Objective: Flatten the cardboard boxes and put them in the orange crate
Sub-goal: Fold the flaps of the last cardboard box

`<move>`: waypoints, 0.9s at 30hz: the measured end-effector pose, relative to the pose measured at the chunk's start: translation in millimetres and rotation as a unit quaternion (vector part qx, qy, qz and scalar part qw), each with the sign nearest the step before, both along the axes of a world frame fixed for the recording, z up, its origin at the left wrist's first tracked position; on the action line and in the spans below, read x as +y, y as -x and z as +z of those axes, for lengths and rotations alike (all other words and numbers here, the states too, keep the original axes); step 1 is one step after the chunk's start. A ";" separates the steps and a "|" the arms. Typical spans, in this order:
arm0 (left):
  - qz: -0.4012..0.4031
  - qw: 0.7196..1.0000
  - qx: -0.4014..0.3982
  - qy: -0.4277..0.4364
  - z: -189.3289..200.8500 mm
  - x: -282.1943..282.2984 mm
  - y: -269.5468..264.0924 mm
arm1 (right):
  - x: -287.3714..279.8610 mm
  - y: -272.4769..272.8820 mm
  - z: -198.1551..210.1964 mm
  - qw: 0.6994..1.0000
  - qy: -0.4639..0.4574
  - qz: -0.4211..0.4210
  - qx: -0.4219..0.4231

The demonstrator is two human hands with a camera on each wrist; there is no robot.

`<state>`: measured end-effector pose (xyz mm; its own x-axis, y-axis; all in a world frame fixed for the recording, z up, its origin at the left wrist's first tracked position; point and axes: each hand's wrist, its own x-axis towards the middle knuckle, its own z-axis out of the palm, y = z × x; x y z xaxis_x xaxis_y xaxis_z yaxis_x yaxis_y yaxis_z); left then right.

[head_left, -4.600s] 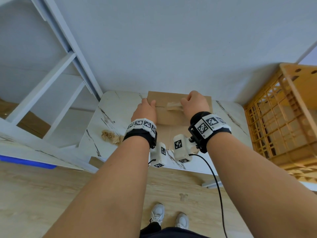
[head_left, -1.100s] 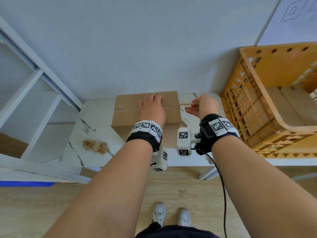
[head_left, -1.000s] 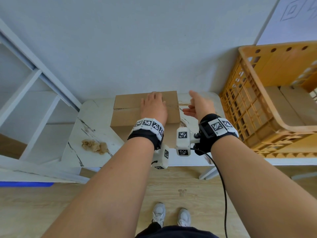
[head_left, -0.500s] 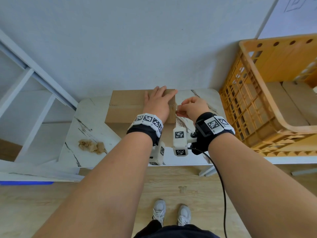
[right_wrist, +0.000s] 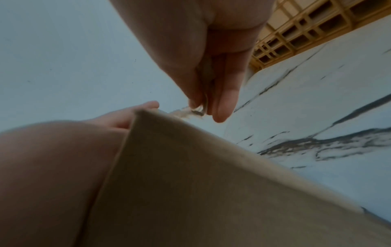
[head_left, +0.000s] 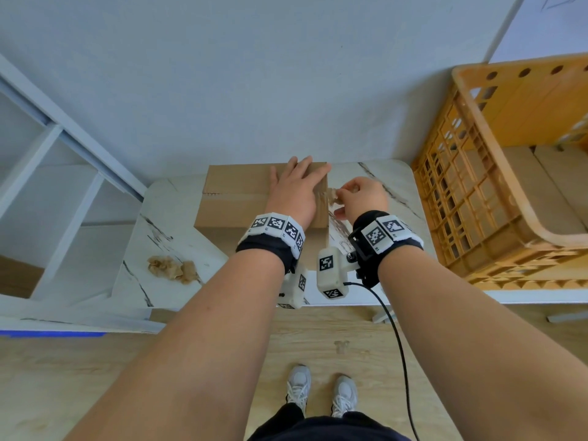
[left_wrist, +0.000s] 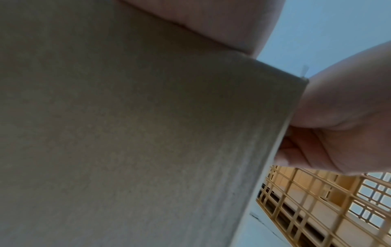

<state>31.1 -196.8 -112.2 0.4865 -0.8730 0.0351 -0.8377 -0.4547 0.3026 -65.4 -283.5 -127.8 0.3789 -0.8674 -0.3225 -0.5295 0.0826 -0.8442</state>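
Note:
A closed brown cardboard box (head_left: 235,198) stands on the white marble-patterned table (head_left: 366,176), against the wall. My left hand (head_left: 296,189) lies flat on the box's top near its right edge, fingers straight. Just off that edge my right hand (head_left: 359,198) pinches a strip of clear tape (head_left: 332,196) that still clings to the box's right side. The right wrist view shows the tape strip (right_wrist: 186,111) between thumb and fingers beside the box corner (right_wrist: 190,167). The box's front wall (left_wrist: 127,133) fills the left wrist view. An orange crate (head_left: 477,160) holding flattened cardboard (head_left: 534,198) stands on the right.
A crumpled wad of peeled tape (head_left: 171,268) lies on the table's left front part. White shelving (head_left: 47,173) stands to the left. The wall runs close behind the box. Below is wooden floor, with my shoes (head_left: 321,386) near the table.
My right hand opened for a moment, then pinched the tape at the box's right edge and pulled it off to the right. My left hand slid toward that edge and pressed flat.

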 end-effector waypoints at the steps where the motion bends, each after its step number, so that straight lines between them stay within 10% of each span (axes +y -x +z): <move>1: -0.001 1.000 0.001 0.001 -0.2 0.4 0.4 | -3.1 1.1 -0.3 1.000 0.011 -0.012 0.015; 13: 0.069 0.992 -0.003 0.110 7.5 1.5 4.1 | -17.1 33.8 20.0 0.997 0.061 -0.047 0.013; 20: 0.129 0.948 0.226 0.182 46.6 3.1 6.7 | -4.3 33.9 49.4 0.991 0.088 -0.046 -0.088; 27: 0.110 0.945 0.225 0.209 77.2 10.6 21.2 | 10.3 30.8 76.5 0.985 0.114 0.012 -0.130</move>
